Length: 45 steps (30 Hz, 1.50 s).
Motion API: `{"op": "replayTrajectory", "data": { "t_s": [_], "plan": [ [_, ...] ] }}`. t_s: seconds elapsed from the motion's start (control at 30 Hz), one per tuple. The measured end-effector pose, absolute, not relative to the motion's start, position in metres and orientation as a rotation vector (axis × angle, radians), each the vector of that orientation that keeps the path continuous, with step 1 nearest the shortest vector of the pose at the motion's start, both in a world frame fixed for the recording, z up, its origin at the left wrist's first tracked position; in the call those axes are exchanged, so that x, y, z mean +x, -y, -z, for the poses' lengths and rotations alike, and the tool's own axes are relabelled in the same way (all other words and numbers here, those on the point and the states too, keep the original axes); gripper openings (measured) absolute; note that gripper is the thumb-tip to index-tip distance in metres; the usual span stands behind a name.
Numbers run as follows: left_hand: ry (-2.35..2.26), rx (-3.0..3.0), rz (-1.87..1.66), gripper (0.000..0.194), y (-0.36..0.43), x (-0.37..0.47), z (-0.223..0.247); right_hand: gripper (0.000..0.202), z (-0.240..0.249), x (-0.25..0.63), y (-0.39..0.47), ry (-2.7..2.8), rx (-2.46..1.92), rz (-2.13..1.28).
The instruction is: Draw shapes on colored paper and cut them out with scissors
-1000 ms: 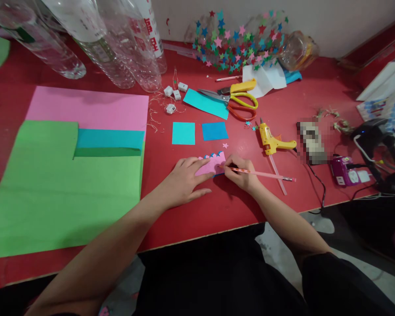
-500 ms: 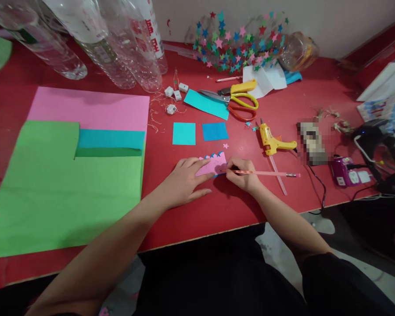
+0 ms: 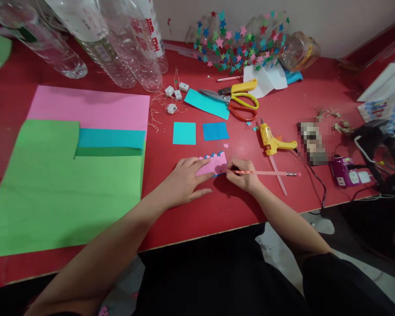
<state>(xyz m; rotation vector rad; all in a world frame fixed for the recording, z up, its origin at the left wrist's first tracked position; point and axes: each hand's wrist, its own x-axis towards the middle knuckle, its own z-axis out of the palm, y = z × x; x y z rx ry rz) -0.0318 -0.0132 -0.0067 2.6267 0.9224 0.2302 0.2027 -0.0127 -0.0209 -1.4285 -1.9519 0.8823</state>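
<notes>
My left hand (image 3: 187,181) lies flat with its fingers spread, pressing down the left part of a pink piece of paper (image 3: 213,165). That piece has a notched upper edge, and blue shows under it. My right hand (image 3: 242,175) grips a pink pencil (image 3: 271,174), its tip at the right part of the pink piece. A tiny pink star (image 3: 226,145) rests just above. Farther up lie a turquoise square (image 3: 184,133) and a blue rectangle (image 3: 215,131).
Scissors (image 3: 243,105) lie by a turquoise strip (image 3: 200,102). A yellow glue gun (image 3: 273,141) sits to the right. Green sheets (image 3: 69,197) cover the left of the red table. Clear plastic bottles (image 3: 131,57) and a star-covered bottle (image 3: 237,44) stand or lie along the back.
</notes>
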Motion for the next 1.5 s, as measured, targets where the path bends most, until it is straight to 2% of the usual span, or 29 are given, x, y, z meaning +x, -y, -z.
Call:
{"op": "replayTrajectory", "data": {
  "t_s": [0.73, 1.2, 1.5],
  "plan": [
    [-0.917, 2.62, -0.27, 0.047, 0.0129, -0.0313, 0.0084, 0.009, 0.0178, 0.1996, 0.0129, 2.026, -1.342, -0.877],
    [-0.906, 2.641, -0.25, 0.049, 0.0134, -0.0317, 0.0068, 0.009, 0.0185, 0.1989, 0.0167, 1.949, -1.574, -0.751],
    [-0.918, 2.641, -0.247, 0.047, 0.0135, -0.032, 0.0071, 0.01, 0.0189, 0.1989, 0.0158, 1.893, -1.551, -0.76]
  ]
}}
